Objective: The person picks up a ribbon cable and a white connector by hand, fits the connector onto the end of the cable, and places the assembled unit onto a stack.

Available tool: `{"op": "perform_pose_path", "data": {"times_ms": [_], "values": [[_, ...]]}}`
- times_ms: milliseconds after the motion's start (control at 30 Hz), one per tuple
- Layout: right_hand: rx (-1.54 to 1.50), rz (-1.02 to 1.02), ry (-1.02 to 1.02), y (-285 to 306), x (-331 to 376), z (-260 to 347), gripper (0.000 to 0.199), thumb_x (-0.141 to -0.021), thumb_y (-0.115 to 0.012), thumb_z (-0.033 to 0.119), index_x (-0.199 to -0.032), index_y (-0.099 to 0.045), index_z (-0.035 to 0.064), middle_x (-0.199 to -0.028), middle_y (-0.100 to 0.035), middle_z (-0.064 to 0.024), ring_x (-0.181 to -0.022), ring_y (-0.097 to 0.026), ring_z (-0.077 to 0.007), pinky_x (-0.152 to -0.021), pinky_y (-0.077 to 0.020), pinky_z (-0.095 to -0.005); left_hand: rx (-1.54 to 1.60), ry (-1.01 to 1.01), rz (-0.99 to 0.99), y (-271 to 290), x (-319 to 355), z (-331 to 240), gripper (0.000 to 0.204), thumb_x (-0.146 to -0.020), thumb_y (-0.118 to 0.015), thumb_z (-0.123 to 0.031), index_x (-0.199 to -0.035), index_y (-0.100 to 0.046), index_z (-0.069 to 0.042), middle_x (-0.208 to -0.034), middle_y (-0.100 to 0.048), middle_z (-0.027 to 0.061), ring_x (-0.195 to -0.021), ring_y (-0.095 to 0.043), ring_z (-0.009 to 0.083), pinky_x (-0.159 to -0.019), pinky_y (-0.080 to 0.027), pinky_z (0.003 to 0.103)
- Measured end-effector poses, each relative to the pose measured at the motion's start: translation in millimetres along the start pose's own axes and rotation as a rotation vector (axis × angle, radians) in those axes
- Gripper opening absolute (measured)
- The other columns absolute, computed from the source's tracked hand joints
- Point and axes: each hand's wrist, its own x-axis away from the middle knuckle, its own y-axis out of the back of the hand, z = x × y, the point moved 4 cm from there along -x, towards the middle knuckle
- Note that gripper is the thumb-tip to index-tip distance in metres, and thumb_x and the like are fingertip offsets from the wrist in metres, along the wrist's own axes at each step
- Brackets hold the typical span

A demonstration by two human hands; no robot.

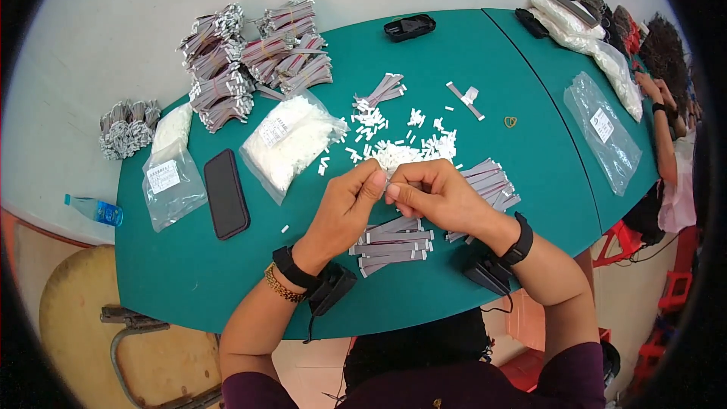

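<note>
Grey strips (392, 247) nearest, on green table (416, 303). Left hand (348, 203) and right hand (438, 198) meet beyond, fingertips pinched together; anything between too small to tell. White pieces (398, 153) heaped past them; bundled strips (219, 68) farther, at left.

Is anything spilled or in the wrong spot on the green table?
Maybe! One small white piece lies alone near the dark phone, away from the white heap, so it looks strayed. More loose pieces scatter around the heap; whether they spilled or were poured, I can't tell.
</note>
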Motion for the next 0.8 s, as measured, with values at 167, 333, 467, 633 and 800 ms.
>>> {"op": "perform_pose_path", "data": {"times_ms": [167, 333, 467, 633, 800], "values": [[0.002, -0.032, 0.011, -3, 1, 1, 0.021, -0.091, -0.053, 0.017, -0.077, -0.059, 0.0024, -0.057, -0.052, 0.0015, -0.051, -0.043, -0.0024, -0.046, -0.0321, -0.0192, 0.052, -0.028, -0.035, -4, 1, 0, 0.032, -0.096, -0.042, -0.024, -0.075, -0.043, 0.000, -0.063, -0.041, 0.0026, -0.061, -0.035, 0.0081, -0.053, -0.031, 0.025], [0.015, -0.058, 0.026, -7, 3, 6, 0.021, -0.091, -0.053, 0.017, -0.077, -0.058, 0.0026, -0.057, -0.052, 0.0016, -0.050, -0.042, -0.0021, -0.045, -0.0316, -0.0191, 0.061, -0.035, -0.063, -7, 3, 0, 0.031, -0.096, -0.042, -0.022, -0.075, -0.044, 0.000, -0.063, -0.041, 0.0025, -0.061, -0.035, 0.0080, -0.053, -0.031, 0.025], [0.041, -0.078, 0.044, -8, 4, 3, 0.021, -0.091, -0.053, 0.018, -0.076, -0.058, 0.0027, -0.057, -0.052, 0.0016, -0.050, -0.042, -0.0021, -0.045, -0.0313, -0.0188, 0.049, -0.031, -0.073, -7, 5, 0, 0.030, -0.096, -0.042, -0.021, -0.074, -0.044, -0.001, -0.063, -0.041, 0.0025, -0.061, -0.035, 0.0080, -0.053, -0.031, 0.024], [0.024, 0.003, -0.067, 2, -2, -2, 0.022, -0.091, -0.054, 0.018, -0.075, -0.059, 0.0021, -0.057, -0.053, 0.0015, -0.050, -0.043, -0.0024, -0.045, -0.0327, -0.0186, 0.052, 0.046, -0.061, -3, 1, 3, 0.031, -0.095, -0.043, -0.022, -0.073, -0.045, -0.001, -0.063, -0.041, 0.0013, -0.061, -0.035, 0.0076, -0.053, -0.031, 0.024], [0.066, -0.051, -0.064, 18, -2, 6, 0.023, -0.090, -0.055, 0.019, -0.075, -0.060, 0.0017, -0.058, -0.054, 0.0011, -0.050, -0.045, -0.0026, -0.046, -0.0342, -0.0188, 0.094, 0.093, -0.132, 20, -5, 14, 0.031, -0.095, -0.045, -0.024, -0.072, -0.045, -0.003, -0.063, -0.040, -0.0005, -0.061, -0.036, 0.0070, -0.053, -0.031, 0.024]]}}
